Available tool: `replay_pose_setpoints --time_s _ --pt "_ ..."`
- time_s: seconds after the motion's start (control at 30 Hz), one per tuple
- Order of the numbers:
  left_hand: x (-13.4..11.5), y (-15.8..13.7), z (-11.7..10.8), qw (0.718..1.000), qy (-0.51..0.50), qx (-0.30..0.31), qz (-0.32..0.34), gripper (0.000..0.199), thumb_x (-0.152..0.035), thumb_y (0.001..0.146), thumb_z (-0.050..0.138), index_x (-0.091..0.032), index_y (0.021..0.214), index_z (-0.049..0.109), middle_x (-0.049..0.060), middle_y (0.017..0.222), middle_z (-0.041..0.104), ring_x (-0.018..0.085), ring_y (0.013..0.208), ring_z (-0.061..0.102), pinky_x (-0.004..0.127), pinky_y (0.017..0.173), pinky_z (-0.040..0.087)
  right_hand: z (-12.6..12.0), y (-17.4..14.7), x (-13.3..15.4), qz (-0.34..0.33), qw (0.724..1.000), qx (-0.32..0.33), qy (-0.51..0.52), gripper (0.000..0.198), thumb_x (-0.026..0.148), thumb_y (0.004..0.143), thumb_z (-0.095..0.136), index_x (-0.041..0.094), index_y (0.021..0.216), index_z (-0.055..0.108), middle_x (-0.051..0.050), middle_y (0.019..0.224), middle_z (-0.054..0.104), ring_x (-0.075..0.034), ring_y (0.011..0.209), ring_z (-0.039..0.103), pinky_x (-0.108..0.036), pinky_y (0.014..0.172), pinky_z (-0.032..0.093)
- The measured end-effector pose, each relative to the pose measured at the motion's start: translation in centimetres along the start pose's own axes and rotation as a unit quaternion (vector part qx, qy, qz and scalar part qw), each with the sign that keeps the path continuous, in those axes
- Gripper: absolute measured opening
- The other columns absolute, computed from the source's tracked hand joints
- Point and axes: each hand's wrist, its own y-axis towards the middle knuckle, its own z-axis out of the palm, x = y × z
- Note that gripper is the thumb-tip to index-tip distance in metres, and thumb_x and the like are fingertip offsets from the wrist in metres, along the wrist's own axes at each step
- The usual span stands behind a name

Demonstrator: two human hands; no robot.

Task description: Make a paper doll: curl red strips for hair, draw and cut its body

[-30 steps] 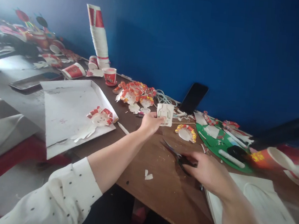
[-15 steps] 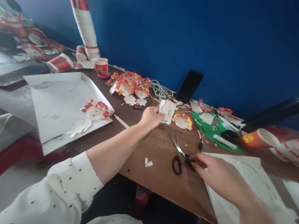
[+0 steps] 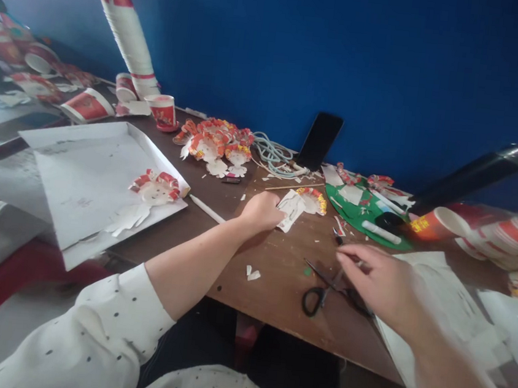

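My left hand (image 3: 262, 212) is closed on a small white piece of paper (image 3: 291, 210) with dark lines drawn on it, held above the table. Beside that paper lies a paper-cup cutout (image 3: 312, 201) with a curled red and yellow rim. My right hand (image 3: 373, 279) hovers over the right part of the table, fingers loosely curved and apart, with nothing visible in them. Below it, black-handled scissors (image 3: 317, 294) lie on the tabletop, one handle partly hidden by the hand. A small dark pen-like tool (image 3: 338, 236) is just beyond my right fingertips.
A white box lid (image 3: 81, 163) holds another cutout at left. Several curled cutouts (image 3: 218, 143) are heaped at the back by a cable (image 3: 272, 152) and a phone (image 3: 321, 140). A green sheet (image 3: 354, 213), white papers (image 3: 451, 300) and paper cups (image 3: 441, 222) are on the right.
My right hand has come away from the scissors and moved slightly up and right; the scissors now lie turned, nearer the table's front edge. My left hand has lowered and tilted the paper.
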Motion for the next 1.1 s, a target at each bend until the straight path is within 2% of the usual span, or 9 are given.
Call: replay_pose_setpoints --time_s 0.1,0.17,0.27,0.53,0.67,0.83,0.97,1.03,1.1 --pt "0.0 -0.1 0.2 0.999 0.047 0.000 0.006 0.018 -0.032 0.070 0.059 -0.016 0.073 0.066 0.007 0.074 0.068 0.018 0.067 0.060 0.025 0.057 0.038 1.3 2.0 3.5 -0.061 0.997 0.049 -0.021 0.029 0.032 0.091 0.048 0.031 0.113 0.068 0.000 0.109 0.069 -0.018 0.089 0.066 -0.027 0.067 0.043" --pt "0.0 -0.1 0.3 0.997 0.077 -0.003 0.010 0.018 -0.031 0.071 0.059 -0.016 0.076 0.068 0.009 0.080 0.071 0.020 0.074 0.064 0.026 0.060 0.041 1.9 3.3 5.4 -0.089 0.991 0.086 -0.050 0.028 0.032 0.093 0.045 0.027 0.108 0.069 -0.003 0.102 0.067 -0.018 0.082 0.065 -0.027 0.060 0.040" --pt "-0.2 -0.2 0.4 0.995 0.102 0.001 0.008 0.019 -0.029 0.074 0.058 -0.017 0.083 0.070 0.011 0.089 0.072 0.023 0.084 0.067 0.027 0.067 0.046 2.6 4.6 7.0 -0.115 0.985 0.109 -0.075 0.030 0.032 0.096 0.042 0.025 0.103 0.071 -0.006 0.107 0.064 -0.016 0.079 0.064 -0.027 0.058 0.037" --pt "-0.5 -0.7 0.5 0.997 0.082 0.005 -0.011 0.021 -0.032 0.077 0.058 -0.017 0.087 0.069 0.011 0.091 0.073 0.025 0.089 0.068 0.030 0.072 0.050 4.2 4.4 6.9 -0.154 0.983 0.096 -0.034 0.034 0.032 0.098 0.040 0.036 0.121 0.065 0.000 0.133 0.058 -0.017 0.091 0.066 -0.027 0.063 0.045" --pt "-0.6 -0.9 0.7 0.997 0.079 0.000 -0.016 0.020 -0.031 0.078 0.058 -0.017 0.089 0.067 0.011 0.092 0.072 0.027 0.090 0.068 0.033 0.073 0.051 5.0 3.7 6.7 -0.152 0.984 0.079 -0.047 0.036 0.033 0.098 0.039 0.034 0.125 0.063 -0.004 0.133 0.057 -0.021 0.105 0.063 -0.027 0.063 0.048" --pt "-0.6 -1.0 0.8 0.994 0.104 -0.011 -0.008 0.020 -0.029 0.082 0.056 -0.016 0.094 0.066 0.012 0.098 0.070 0.027 0.096 0.067 0.034 0.078 0.051 5.2 3.6 7.1 -0.138 0.984 0.085 -0.072 0.036 0.031 0.096 0.042 0.036 0.123 0.064 -0.006 0.133 0.055 -0.023 0.103 0.062 -0.028 0.064 0.049" --pt "-0.9 -1.8 -0.2 0.987 0.134 -0.088 -0.022 0.038 -0.034 0.083 0.062 -0.013 0.114 0.059 0.015 0.116 0.063 0.026 0.103 0.063 0.035 0.084 0.051 5.3 3.8 7.1 -0.138 0.985 0.082 -0.068 0.034 0.031 0.096 0.041 0.034 0.116 0.068 -0.006 0.131 0.055 -0.023 0.104 0.061 -0.028 0.065 0.049" --pt "-1.3 -2.6 -0.9 0.972 0.175 -0.154 0.022 0.030 -0.029 0.086 0.059 -0.013 0.112 0.061 0.015 0.119 0.061 0.026 0.107 0.060 0.036 0.087 0.050 5.4 3.8 7.1 -0.135 0.985 0.084 -0.073 0.035 0.026 0.094 0.044 0.034 0.117 0.068 -0.006 0.130 0.056 -0.022 0.105 0.060 -0.026 0.063 0.048" --pt "-1.7 -3.2 -1.6 0.962 0.220 -0.117 0.108 0.017 -0.018 0.088 0.051 -0.014 0.093 0.067 0.011 0.105 0.065 0.024 0.104 0.061 0.035 0.089 0.049 5.4 3.8 7.1 -0.133 0.984 0.085 -0.079 0.037 0.024 0.092 0.045 0.035 0.119 0.067 -0.006 0.130 0.055 -0.022 0.106 0.059 -0.025 0.061 0.046"
